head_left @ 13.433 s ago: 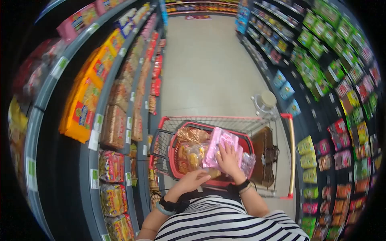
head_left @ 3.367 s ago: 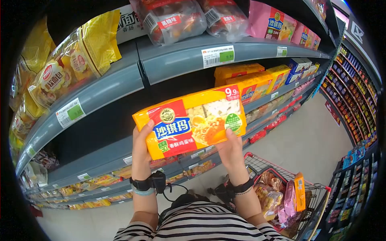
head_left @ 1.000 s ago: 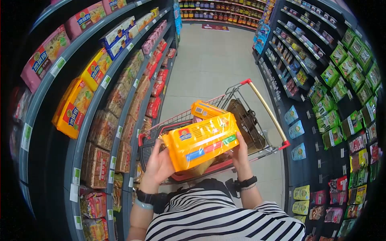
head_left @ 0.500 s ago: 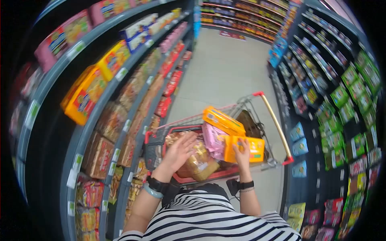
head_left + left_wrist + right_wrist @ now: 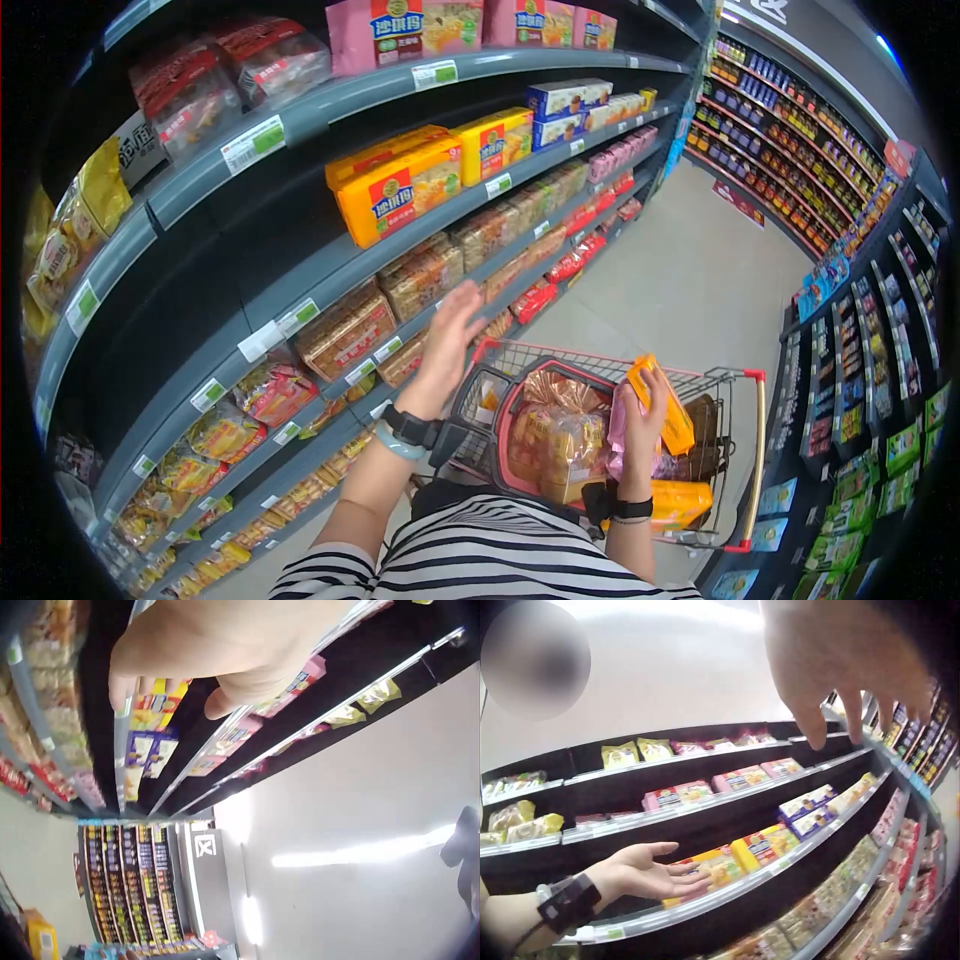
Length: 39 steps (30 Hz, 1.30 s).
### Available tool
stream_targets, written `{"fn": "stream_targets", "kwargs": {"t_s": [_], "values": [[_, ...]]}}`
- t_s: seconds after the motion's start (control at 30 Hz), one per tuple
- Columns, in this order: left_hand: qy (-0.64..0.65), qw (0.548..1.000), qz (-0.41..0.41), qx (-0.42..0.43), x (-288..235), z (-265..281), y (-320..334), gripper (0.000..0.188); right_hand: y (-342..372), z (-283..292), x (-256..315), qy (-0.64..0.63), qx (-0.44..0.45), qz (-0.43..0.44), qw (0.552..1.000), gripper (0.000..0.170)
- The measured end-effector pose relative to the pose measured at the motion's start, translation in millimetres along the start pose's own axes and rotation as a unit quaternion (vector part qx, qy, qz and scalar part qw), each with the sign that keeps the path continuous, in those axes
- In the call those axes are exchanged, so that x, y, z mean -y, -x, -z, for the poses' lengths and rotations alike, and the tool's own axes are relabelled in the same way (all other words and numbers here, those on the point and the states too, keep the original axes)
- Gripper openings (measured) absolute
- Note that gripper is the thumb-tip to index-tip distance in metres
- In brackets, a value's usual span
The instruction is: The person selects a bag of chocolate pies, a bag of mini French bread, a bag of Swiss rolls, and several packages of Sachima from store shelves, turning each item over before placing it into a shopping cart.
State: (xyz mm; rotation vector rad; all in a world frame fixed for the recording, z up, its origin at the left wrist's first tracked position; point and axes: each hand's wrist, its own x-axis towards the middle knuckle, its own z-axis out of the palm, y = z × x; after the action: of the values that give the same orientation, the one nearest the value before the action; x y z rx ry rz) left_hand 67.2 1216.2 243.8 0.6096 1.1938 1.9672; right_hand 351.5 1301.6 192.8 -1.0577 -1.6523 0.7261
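My left hand (image 5: 450, 335) is raised in front of the left shelf, fingers spread and nothing in it; the right wrist view shows its palm turned up. In the head view my right hand (image 5: 643, 425) hangs over the cart beside a pink pack (image 5: 618, 430) and overlaps an upright orange sachima pack (image 5: 668, 410). The right wrist view shows its fingers loosely bent, with nothing between them. A second orange sachima pack (image 5: 682, 503) lies in the cart near my right wrist. Bagged bread (image 5: 565, 440) fills the red basket (image 5: 508, 450).
The shopping cart (image 5: 755, 450) stands at my front right. On the left shelf (image 5: 330, 290) sit orange sachima packs (image 5: 395, 195), a yellow pack (image 5: 495, 145), blue boxes (image 5: 570, 105) and pink packs (image 5: 405, 35) above. Aisle floor (image 5: 690, 275) runs ahead; another shelf (image 5: 850, 490) borders the right.
Both hands held an orange sachima pack a second ago; the right hand lowered it into the cart and let go. The left hand has risen towards the shelf, and the view has turned left.
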Motion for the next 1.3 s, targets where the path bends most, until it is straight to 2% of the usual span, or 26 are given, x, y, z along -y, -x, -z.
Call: {"fn": "stream_targets", "kwargs": {"t_s": [0.03, 0.07, 0.13, 0.2, 0.27, 0.37, 0.47, 0.5, 0.53, 0.6, 0.63, 0.67, 0.73, 0.77, 0.8, 0.87, 1.0, 1.1, 1.17, 1.2, 1.27, 1.3], "values": [[-0.016, 0.999, -0.033, -0.022, -14, 6, -5, 0.05, -1, -13, 5, -0.038, 0.018, -0.009, 0.999, 0.038], [-0.032, 0.995, -0.059, -0.068, -24, 12, -13, 0.053, -2, -23, 12, -0.012, 0.044, 0.021, 0.999, 0.039], [-0.085, 0.98, -0.123, -0.132, -41, 29, -32, 0.057, -1, -41, 40, -0.074, 0.102, -0.007, 0.992, 0.039], [-0.118, 0.948, -0.226, -0.191, -53, 48, -54, 0.064, 1, -62, 46, -0.071, 0.133, 0.018, 0.988, 0.04], [-0.115, 0.943, -0.236, -0.204, -69, 64, -66, 0.067, 0, -82, 57, -0.066, 0.163, 0.046, 0.983, 0.04], [-0.25, 0.88, -0.269, -0.3, -91, 92, -91, 0.072, -2, -110, 79, -0.109, 0.236, 0.056, 0.964, 0.041], [-0.289, 0.869, -0.284, -0.283, -95, 127, -125, 0.075, -7, -132, 101, -0.1, 0.263, 0.059, 0.958, 0.04], [-0.242, 0.895, -0.293, -0.235, -92, 139, -139, 0.08, -7, -137, 105, -0.097, 0.265, 0.062, 0.957, 0.04], [-0.239, 0.896, -0.297, -0.226, -95, 137, -142, 0.08, -8, -143, 105, -0.096, 0.256, 0.064, 0.96, 0.04], [-0.303, 0.882, -0.253, -0.255, -95, 133, -146, 0.087, -7, -155, 102, -0.1, 0.267, 0.05, 0.957, 0.041], [-0.369, 0.848, -0.26, -0.279, -93, 138, -151, 0.086, -7, -161, 102, -0.107, 0.262, 0.043, 0.958, 0.04], [-0.367, 0.85, -0.262, -0.273, -89, 142, -155, 0.086, -8, -166, 101, -0.105, 0.255, 0.044, 0.96, 0.04], [-0.438, 0.815, -0.256, -0.281, -91, 139, -153, 0.082, -7, -176, 98, -0.122, 0.249, 0.013, 0.961, 0.038], [-0.416, 0.823, -0.275, -0.274, -89, 138, -153, 0.074, -7, -181, 98, -0.119, 0.245, 0.006, 0.962, 0.037], [-0.416, 0.824, -0.273, -0.271, -90, 138, -154, 0.074, -6, -185, 100, -0.117, 0.243, 0.004, 0.963, 0.037], [-0.269, 0.901, -0.292, -0.176, -90, 138, -152, 0.07, -4, -190, 103, -0.136, 0.256, -0.021, 0.957, 0.037], [-0.241, 0.896, -0.334, -0.165, -99, 136, -144, 0.069, -7, -200, 104, -0.13, 0.26, -0.029, 0.956, 0.037], [-0.176, 0.918, -0.339, -0.107, -120, 127, -114, 0.075, -6, -206, 99, -0.157, 0.255, -0.044, 0.953, 0.035], [-0.176, 0.915, -0.352, -0.09, -128, 129, -96, 0.075, -6, -210, 95, -0.242, 0.256, -0.132, 0.926, 0.032], [-0.176, 0.912, -0.364, -0.072, -130, 129, -87, 0.075, -9, -210, 97, -0.243, 0.258, -0.131, 0.926, 0.032], [-0.141, 0.922, -0.357, -0.058, -134, 127, -72, 0.077, -14, -207, 105, -0.336, 0.265, -0.227, 0.875, 0.033], [-0.073, 0.945, -0.318, -0.035, -133, 126, -65, 0.078, -15, -206, 109, -0.393, 0.28, -0.255, 0.838, 0.048]]}}
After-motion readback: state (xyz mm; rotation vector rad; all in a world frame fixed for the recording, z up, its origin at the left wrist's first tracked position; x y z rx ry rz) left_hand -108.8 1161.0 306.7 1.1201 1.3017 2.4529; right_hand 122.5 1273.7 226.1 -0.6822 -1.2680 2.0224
